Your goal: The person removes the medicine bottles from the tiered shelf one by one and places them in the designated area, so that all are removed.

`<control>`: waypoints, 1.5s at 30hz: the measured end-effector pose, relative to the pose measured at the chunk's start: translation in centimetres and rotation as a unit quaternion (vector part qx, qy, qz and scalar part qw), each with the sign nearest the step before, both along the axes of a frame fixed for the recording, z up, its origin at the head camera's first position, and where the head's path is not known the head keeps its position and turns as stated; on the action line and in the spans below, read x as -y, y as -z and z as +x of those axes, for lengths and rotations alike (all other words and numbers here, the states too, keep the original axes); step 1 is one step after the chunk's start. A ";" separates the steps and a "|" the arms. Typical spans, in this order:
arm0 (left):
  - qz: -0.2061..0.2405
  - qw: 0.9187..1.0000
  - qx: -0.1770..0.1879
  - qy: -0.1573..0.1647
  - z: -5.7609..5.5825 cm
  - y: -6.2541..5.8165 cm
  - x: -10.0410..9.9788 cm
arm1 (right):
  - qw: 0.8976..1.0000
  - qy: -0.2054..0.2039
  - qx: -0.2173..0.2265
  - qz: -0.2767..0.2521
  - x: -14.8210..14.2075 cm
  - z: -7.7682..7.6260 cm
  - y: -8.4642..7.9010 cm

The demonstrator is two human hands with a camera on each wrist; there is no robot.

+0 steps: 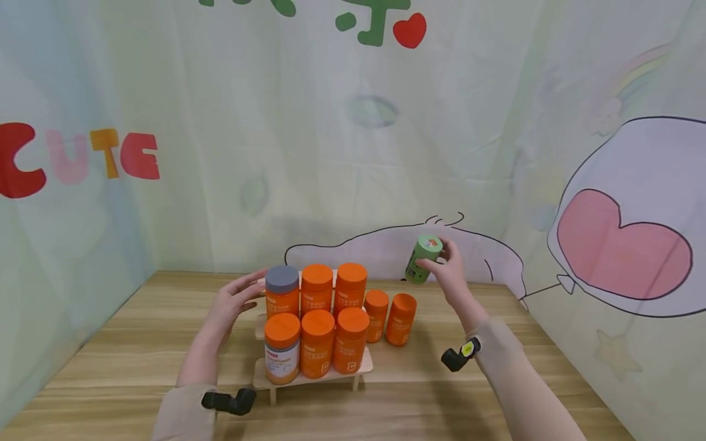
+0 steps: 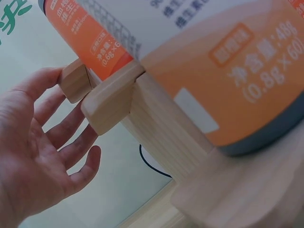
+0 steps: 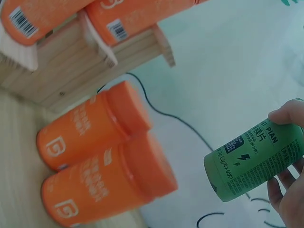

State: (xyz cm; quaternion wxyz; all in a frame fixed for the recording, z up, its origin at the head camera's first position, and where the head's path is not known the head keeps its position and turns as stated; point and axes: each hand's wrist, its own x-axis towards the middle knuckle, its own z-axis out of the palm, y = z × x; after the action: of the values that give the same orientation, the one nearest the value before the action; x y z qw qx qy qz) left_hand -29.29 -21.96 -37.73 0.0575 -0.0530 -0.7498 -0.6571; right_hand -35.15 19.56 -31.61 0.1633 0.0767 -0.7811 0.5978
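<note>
While the head view shows the printed lid (image 1: pixel 429 244) of the green bottle (image 1: pixel 420 263), we read lightning marks (image 3: pixel 243 157) and dark lettering only from the right wrist. The right hand (image 1: pixel 451 271) grips it, tilted, in mid-air near two orange bottles (image 1: pixel 401 321); the left hand's (image 2: pixel 45 152) loosely spread fingers touch the wooden rack (image 2: pixel 164 130).

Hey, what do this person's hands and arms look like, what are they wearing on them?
The left hand and right hand wear no gloves. The left sleeve and right sleeve are beige. Small black devices sit at both wrists; the right one shows a yellow patch.
</note>
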 end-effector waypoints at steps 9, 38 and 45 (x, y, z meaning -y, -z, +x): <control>0.003 1.000 -0.003 0.003 0.0 0.2 -0.1 | 0.999 0.011 0.041 0.005 -2.2 0.3 3.3; 0.019 1.000 -0.005 0.010 0.0 0.2 0.0 | 0.998 -0.006 0.044 0.034 -3.6 0.9 11.5; 0.025 1.000 -0.004 0.014 0.0 0.2 0.1 | 0.998 -0.022 0.049 0.029 -3.5 1.0 11.5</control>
State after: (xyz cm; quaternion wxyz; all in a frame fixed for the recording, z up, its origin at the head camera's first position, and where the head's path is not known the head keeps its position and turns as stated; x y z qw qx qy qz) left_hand -29.28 -22.03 -37.94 0.0523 -0.0648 -0.7321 -0.6761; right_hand -34.18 23.07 -43.14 0.1090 0.0694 -0.8032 0.5815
